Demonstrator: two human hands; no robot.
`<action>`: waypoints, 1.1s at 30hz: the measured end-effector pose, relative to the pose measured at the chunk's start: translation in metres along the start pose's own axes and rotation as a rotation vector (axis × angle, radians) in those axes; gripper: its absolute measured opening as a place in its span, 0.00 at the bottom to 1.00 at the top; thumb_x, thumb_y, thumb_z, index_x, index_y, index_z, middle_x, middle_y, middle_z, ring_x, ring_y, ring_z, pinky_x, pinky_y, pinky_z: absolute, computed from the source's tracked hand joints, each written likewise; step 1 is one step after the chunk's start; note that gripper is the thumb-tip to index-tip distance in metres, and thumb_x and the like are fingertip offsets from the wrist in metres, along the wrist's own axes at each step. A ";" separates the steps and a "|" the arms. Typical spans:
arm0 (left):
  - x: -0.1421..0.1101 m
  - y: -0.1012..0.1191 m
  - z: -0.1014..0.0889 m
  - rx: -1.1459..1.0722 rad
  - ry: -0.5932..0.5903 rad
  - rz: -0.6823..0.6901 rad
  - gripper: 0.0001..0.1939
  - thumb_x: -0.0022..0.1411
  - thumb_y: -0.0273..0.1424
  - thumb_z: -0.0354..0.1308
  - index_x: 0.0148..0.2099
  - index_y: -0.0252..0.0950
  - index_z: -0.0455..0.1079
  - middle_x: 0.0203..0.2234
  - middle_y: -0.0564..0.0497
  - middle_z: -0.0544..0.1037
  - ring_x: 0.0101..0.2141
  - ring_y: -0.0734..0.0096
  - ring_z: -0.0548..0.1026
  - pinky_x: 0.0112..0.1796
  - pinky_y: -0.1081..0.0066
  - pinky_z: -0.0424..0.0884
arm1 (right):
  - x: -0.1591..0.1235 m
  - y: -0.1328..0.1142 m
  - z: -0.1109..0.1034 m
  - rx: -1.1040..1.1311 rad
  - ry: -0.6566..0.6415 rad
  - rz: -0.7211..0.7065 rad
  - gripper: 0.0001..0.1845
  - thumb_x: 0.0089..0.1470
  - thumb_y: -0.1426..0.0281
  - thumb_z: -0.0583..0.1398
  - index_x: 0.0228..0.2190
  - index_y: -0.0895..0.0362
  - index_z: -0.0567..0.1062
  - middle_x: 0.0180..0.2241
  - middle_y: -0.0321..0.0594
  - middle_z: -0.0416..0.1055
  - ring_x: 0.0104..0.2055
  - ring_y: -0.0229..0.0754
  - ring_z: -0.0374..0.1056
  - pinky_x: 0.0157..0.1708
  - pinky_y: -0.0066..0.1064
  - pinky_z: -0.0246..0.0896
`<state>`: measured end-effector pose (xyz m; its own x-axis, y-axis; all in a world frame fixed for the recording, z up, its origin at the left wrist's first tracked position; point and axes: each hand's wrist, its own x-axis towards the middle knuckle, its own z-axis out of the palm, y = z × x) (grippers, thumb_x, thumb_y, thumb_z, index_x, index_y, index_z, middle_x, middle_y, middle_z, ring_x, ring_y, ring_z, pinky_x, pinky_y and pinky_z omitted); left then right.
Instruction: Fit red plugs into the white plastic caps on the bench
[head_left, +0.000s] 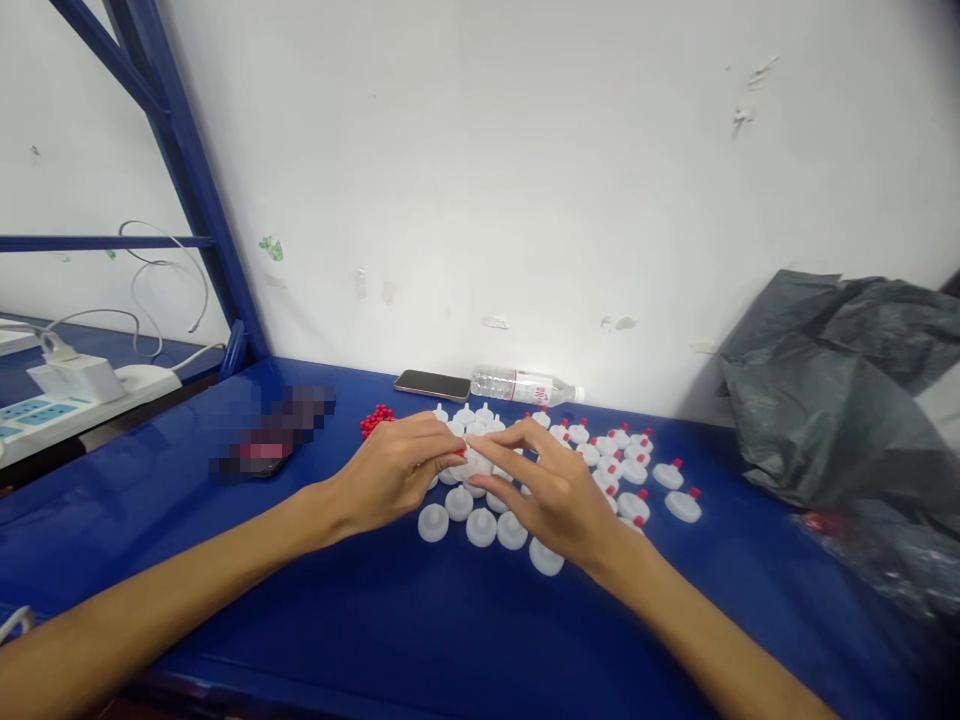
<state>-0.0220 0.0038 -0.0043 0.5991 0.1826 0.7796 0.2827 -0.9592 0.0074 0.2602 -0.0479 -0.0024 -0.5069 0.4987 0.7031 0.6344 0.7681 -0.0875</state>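
Observation:
Both my hands meet in the middle of the table, over a group of white plastic nozzle lids. My right hand is closed around one white nozzle lid, gripping it between thumb and fingers. Pinched in my left hand is a small red cap, held against that lid's tip; the fingers hide most of it. A pile of red caps lies just beyond my left hand. To the right of my right hand, several white lids with red caps stand on the blue table.
A phone and a clear water bottle lie by the wall. A dark plastic bag slumps at the right. At the left are a blurred dark item, a white power strip and a blue metal frame.

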 end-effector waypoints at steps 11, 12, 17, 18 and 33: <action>-0.002 -0.034 -0.027 0.243 -0.059 -0.157 0.14 0.93 0.31 0.64 0.54 0.41 0.92 0.43 0.45 0.96 0.44 0.56 0.91 0.46 0.60 0.88 | 0.013 0.013 -0.013 -0.183 0.026 -0.090 0.10 0.82 0.70 0.68 0.52 0.44 0.91 0.49 0.44 0.94 0.51 0.56 0.92 0.55 0.50 0.90; -0.001 -0.038 -0.033 0.356 -0.105 -0.263 0.15 0.93 0.31 0.63 0.54 0.40 0.92 0.45 0.44 0.97 0.48 0.53 0.91 0.44 0.61 0.87 | 0.013 0.018 -0.015 -0.204 0.035 -0.083 0.10 0.82 0.71 0.67 0.51 0.45 0.90 0.49 0.44 0.94 0.51 0.56 0.91 0.57 0.50 0.88; 0.004 -0.055 -0.048 0.620 -0.538 -0.713 0.17 0.89 0.29 0.61 0.56 0.39 0.93 0.54 0.39 0.95 0.62 0.42 0.86 0.47 0.60 0.86 | 0.009 0.048 -0.030 -0.278 0.018 0.006 0.05 0.83 0.67 0.68 0.49 0.50 0.86 0.39 0.41 0.93 0.43 0.55 0.89 0.62 0.55 0.83; 0.003 -0.057 -0.048 0.608 -0.591 -0.734 0.16 0.89 0.28 0.61 0.54 0.39 0.93 0.54 0.39 0.95 0.61 0.42 0.86 0.48 0.60 0.86 | 0.008 0.053 -0.034 -0.280 -0.007 0.032 0.05 0.83 0.66 0.68 0.49 0.50 0.86 0.38 0.41 0.93 0.42 0.55 0.88 0.63 0.55 0.83; -0.021 -0.068 -0.038 0.426 -0.575 -0.654 0.12 0.79 0.21 0.72 0.41 0.41 0.86 0.39 0.45 0.90 0.47 0.48 0.85 0.41 0.67 0.77 | 0.005 0.066 -0.034 -0.219 -0.296 0.104 0.09 0.82 0.68 0.71 0.46 0.52 0.93 0.41 0.44 0.93 0.49 0.56 0.89 0.61 0.54 0.84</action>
<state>-0.0821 0.0572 0.0026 0.4695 0.8389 0.2754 0.8704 -0.4921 0.0149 0.3198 -0.0082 0.0191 -0.5598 0.6885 0.4611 0.7847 0.6192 0.0281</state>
